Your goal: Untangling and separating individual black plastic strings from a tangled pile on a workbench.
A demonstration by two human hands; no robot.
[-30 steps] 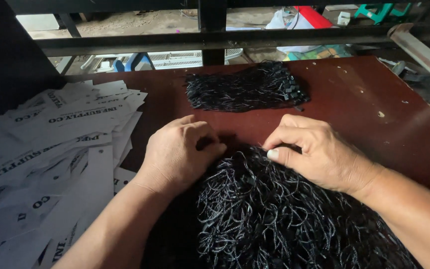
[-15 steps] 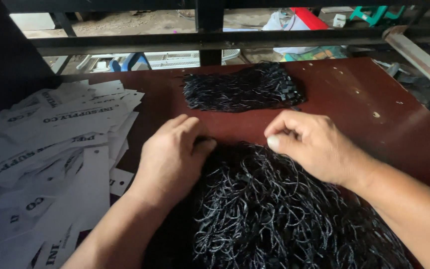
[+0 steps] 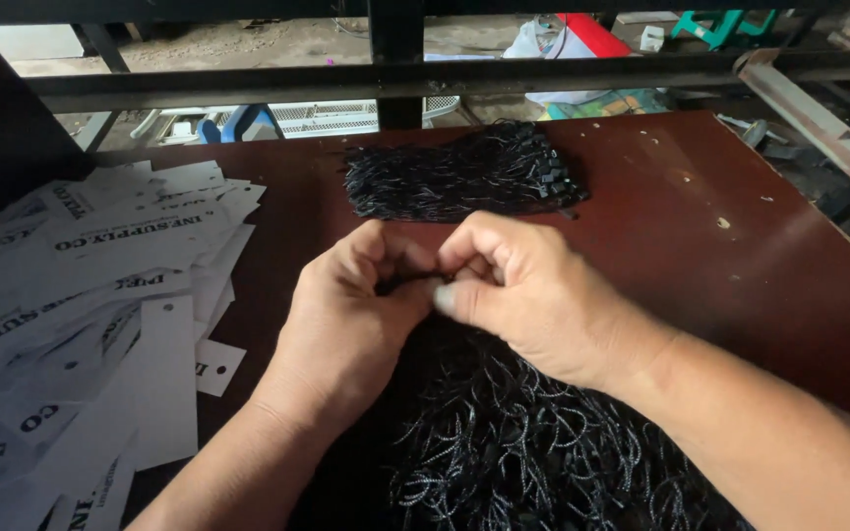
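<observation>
- while the head view looks straight down, both hands meet at the near middle of the dark red worktop (image 3: 769,285), fingertips pressed together.
- left hand (image 3: 346,329) is curled in a narrow grip, thumb and fingers pinching a bit of black cord at the top edge of the big loose pile of black cords (image 3: 514,442).
- right hand (image 3: 533,295) is pinched tight on the same spot, thumbnail showing, knuckles touching the left hand's.
- that loose pile lies right under both wrists and runs off the bottom of the frame.
- further back, well apart from the hands, sits a tidy bundle of black cords (image 3: 464,177), laid flat.
- off to the left there's a messy heap of white paper tags (image 3: 100,295) with black print, some overlapping.
- black metal bars (image 3: 395,74) run across behind the worktop.
</observation>
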